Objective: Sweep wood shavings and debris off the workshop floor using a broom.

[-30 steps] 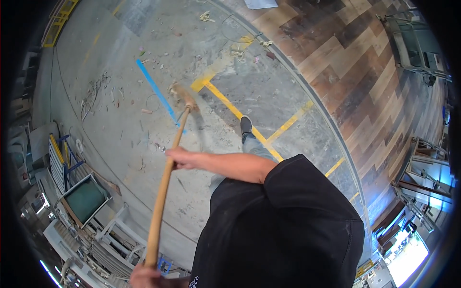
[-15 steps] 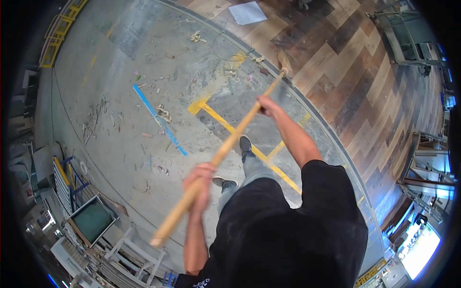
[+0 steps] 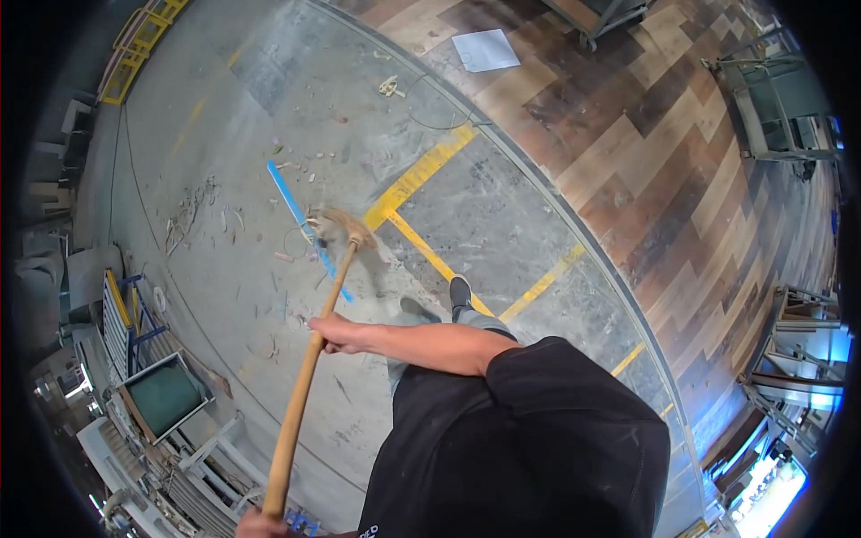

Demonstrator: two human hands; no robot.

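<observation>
A broom with a long wooden handle [image 3: 301, 408] slants from the lower left up toward the middle of the floor. Its straw-coloured head [image 3: 345, 224] is slightly blurred and meets the floor beside a blue strip [image 3: 294, 206] and some scraps. My right hand [image 3: 337, 334] wraps round the upper part of the handle, its arm crossing in front of my body. Close to the lower picture edge, my left hand [image 3: 260, 524] grips the handle's near end; part of that hand is cut off.
Scattered debris [image 3: 193, 211] lies on the grey concrete, which has yellow lines [image 3: 421, 175]. Beyond a curved edge strip is wood-patterned flooring [image 3: 628, 179] with a white sheet [image 3: 485, 50] on it. A green-topped frame [image 3: 166, 399] and racks stand at left; a cart [image 3: 762, 108] stands at right.
The broom head has swept from the edge of the wood-patterned floor leftward to the blue strip. Both hands have moved left and nearer, still on the handle. Scraps near the yellow line have shifted left.
</observation>
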